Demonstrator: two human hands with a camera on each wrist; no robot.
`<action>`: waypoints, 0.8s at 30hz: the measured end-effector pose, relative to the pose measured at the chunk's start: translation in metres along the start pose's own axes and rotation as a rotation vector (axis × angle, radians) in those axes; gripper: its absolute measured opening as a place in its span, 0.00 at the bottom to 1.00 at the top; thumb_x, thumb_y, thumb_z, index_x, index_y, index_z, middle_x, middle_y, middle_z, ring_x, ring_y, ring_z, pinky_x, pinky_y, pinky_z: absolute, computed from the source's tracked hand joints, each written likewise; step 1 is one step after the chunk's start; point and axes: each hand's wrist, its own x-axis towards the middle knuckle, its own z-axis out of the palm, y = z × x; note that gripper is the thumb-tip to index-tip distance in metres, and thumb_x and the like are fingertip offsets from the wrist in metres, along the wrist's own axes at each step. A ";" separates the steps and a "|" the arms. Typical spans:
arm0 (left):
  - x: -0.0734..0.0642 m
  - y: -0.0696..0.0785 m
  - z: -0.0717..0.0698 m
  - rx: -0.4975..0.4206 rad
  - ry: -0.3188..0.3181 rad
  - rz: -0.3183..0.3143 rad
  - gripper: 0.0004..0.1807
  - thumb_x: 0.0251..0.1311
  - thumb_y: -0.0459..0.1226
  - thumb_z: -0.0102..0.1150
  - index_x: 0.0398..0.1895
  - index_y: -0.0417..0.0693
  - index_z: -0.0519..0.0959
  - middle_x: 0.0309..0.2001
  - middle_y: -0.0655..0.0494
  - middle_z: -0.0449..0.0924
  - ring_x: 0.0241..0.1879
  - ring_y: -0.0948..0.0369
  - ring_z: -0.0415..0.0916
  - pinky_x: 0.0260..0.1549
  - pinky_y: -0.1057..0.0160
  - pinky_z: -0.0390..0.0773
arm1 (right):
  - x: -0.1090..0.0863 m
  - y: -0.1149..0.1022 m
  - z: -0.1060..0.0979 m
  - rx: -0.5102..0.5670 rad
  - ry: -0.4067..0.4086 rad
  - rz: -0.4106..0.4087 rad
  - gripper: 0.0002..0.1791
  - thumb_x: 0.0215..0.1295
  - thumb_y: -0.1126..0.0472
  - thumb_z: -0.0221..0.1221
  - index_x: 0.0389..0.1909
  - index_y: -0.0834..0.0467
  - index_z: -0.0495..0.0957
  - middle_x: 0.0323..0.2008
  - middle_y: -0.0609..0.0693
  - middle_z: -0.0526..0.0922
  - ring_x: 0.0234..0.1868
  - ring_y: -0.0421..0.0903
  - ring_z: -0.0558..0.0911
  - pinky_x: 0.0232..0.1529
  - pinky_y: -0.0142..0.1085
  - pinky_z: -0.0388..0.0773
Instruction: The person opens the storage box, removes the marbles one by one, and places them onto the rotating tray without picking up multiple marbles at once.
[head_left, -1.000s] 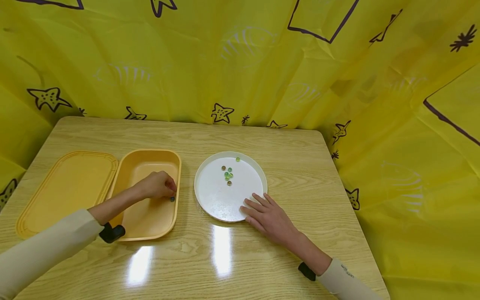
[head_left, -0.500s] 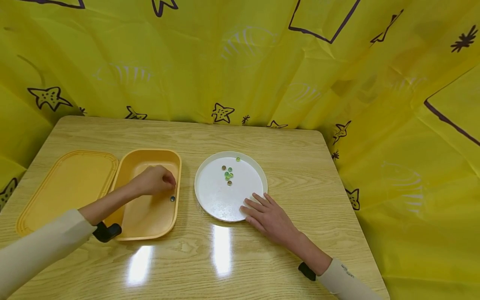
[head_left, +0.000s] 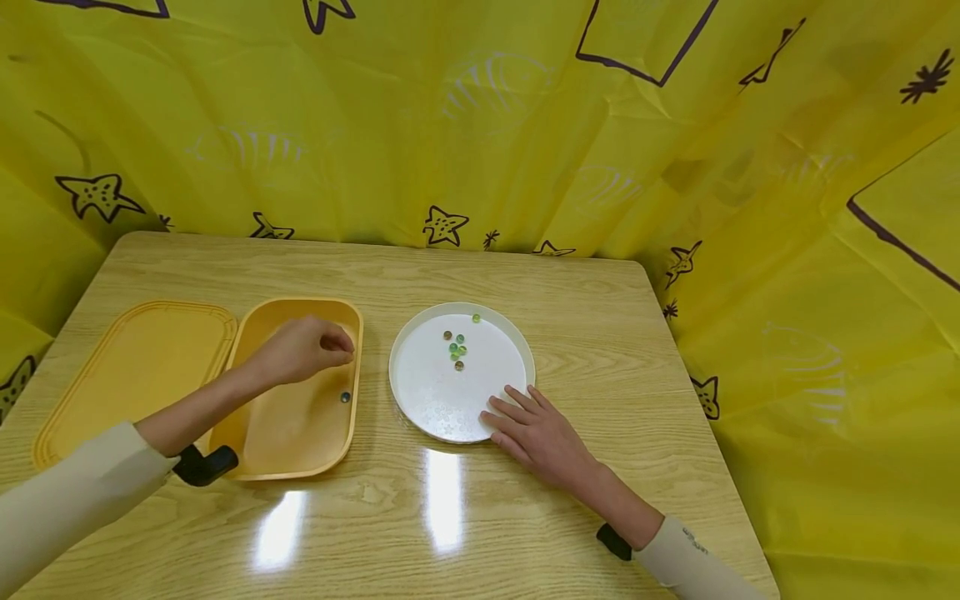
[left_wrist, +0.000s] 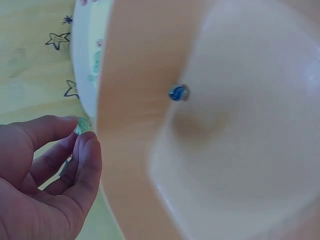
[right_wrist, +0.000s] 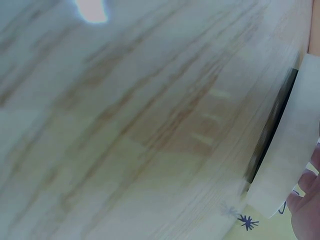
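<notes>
My left hand (head_left: pixel 300 348) is over the right side of the yellow-orange box (head_left: pixel 281 467). In the left wrist view it pinches a clear green marble (left_wrist: pixel 82 125) between thumb and fingertips. A dark blue marble (head_left: pixel 345 397) lies in the box below the hand, by the right wall; its blue swirl shows in the left wrist view. My right hand (head_left: pixel 536 437) rests with spread fingers over the near right rim of the round white tray (head_left: pixel 427 400). Several green and brown marbles (head_left: pixel 454 350) sit in that tray, and a yellow-green marble (head_left: pixel 476 318) lies by its far edge.
The box's flat lid (head_left: pixel 138 375) lies on the wooden table (head_left: pixel 375 533), against the box's left side. A yellow curtain (head_left: pixel 360 125) with sea-creature drawings hangs behind the table and along its right side.
My left hand has risen from beside the blue marble and moved slightly away toward the far end of the box. The blue marble stays in place; my right hand has not moved.
</notes>
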 end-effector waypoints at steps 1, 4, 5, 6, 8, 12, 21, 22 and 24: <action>0.000 0.002 -0.002 -0.008 0.008 -0.003 0.06 0.61 0.32 0.67 0.36 0.36 0.86 0.32 0.52 0.85 0.33 0.56 0.81 0.34 0.54 0.78 | 0.000 0.000 0.000 0.002 0.001 0.000 0.29 0.82 0.44 0.34 0.63 0.52 0.79 0.63 0.51 0.77 0.69 0.54 0.69 0.68 0.55 0.59; 0.001 0.010 -0.006 -0.029 0.029 -0.008 0.07 0.62 0.32 0.66 0.38 0.36 0.86 0.33 0.52 0.85 0.33 0.54 0.81 0.35 0.54 0.78 | 0.001 0.000 0.001 0.005 0.003 -0.002 0.30 0.82 0.44 0.34 0.63 0.52 0.79 0.63 0.51 0.78 0.69 0.54 0.69 0.68 0.55 0.60; 0.002 0.012 -0.007 -0.031 0.036 -0.008 0.07 0.63 0.32 0.66 0.38 0.36 0.86 0.33 0.52 0.85 0.34 0.54 0.81 0.36 0.53 0.78 | 0.001 0.000 0.001 0.004 0.004 -0.003 0.30 0.82 0.44 0.33 0.63 0.52 0.79 0.63 0.51 0.78 0.69 0.54 0.69 0.68 0.55 0.60; 0.003 0.013 -0.008 -0.033 0.041 -0.007 0.07 0.63 0.32 0.65 0.39 0.35 0.86 0.34 0.52 0.85 0.35 0.54 0.81 0.37 0.53 0.78 | 0.001 0.001 0.001 0.005 0.005 -0.003 0.30 0.82 0.44 0.33 0.63 0.52 0.79 0.63 0.52 0.78 0.69 0.54 0.69 0.68 0.55 0.60; 0.005 0.016 -0.008 -0.040 0.048 -0.003 0.08 0.64 0.32 0.64 0.41 0.35 0.85 0.35 0.51 0.85 0.36 0.54 0.81 0.38 0.52 0.79 | 0.001 0.001 0.001 0.006 0.005 -0.003 0.30 0.82 0.44 0.33 0.62 0.52 0.79 0.62 0.52 0.78 0.68 0.55 0.70 0.67 0.55 0.60; 0.011 0.019 -0.005 -0.065 0.051 0.011 0.08 0.65 0.33 0.63 0.43 0.36 0.85 0.38 0.51 0.85 0.39 0.53 0.81 0.40 0.52 0.79 | 0.001 0.000 0.001 0.012 0.006 -0.001 0.30 0.82 0.44 0.33 0.62 0.52 0.79 0.62 0.52 0.78 0.68 0.55 0.70 0.67 0.55 0.61; 0.030 0.033 0.011 -0.115 0.066 0.075 0.06 0.65 0.32 0.63 0.40 0.38 0.86 0.36 0.51 0.85 0.37 0.55 0.82 0.40 0.53 0.79 | 0.001 0.000 -0.001 0.017 0.003 0.000 0.29 0.82 0.44 0.34 0.63 0.52 0.79 0.62 0.52 0.78 0.68 0.55 0.70 0.67 0.55 0.60; 0.033 0.034 0.013 -0.121 0.063 0.082 0.06 0.65 0.32 0.63 0.40 0.38 0.86 0.36 0.52 0.85 0.37 0.55 0.81 0.40 0.53 0.79 | 0.001 0.000 0.000 0.017 0.005 -0.002 0.29 0.82 0.44 0.35 0.63 0.52 0.79 0.62 0.52 0.78 0.68 0.56 0.70 0.67 0.55 0.60; 0.038 0.035 0.017 -0.130 0.054 0.088 0.06 0.65 0.33 0.64 0.40 0.39 0.86 0.36 0.52 0.85 0.37 0.56 0.81 0.40 0.53 0.79 | 0.001 0.000 0.000 0.014 0.012 -0.004 0.29 0.82 0.44 0.35 0.63 0.53 0.79 0.62 0.52 0.78 0.68 0.56 0.70 0.67 0.56 0.60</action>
